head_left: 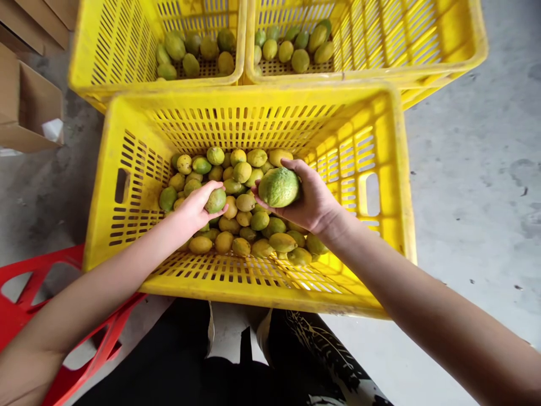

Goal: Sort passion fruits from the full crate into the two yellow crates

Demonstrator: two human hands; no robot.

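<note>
Inside the near yellow crate (253, 285) lies a heap of green and yellow lemons (244, 203). My left hand (195, 207) is closed around a small green lemon (216, 201), held over the left part of the heap. A much larger, bumpy green lemon (279, 188) rests in my right hand (313, 197), the thumb over its top and the fingers under it. Both hands are within the crate's walls, the right one over the heap's right side. The fingertips beneath each fruit are partly hidden.
Behind stand two more yellow crates, a left one (122, 84) and a right one (367, 70), each with several green and yellow fruits. A red plastic stool (105, 338) is at the lower left. An open cardboard box (10, 96) sits on the grey floor (473, 186).
</note>
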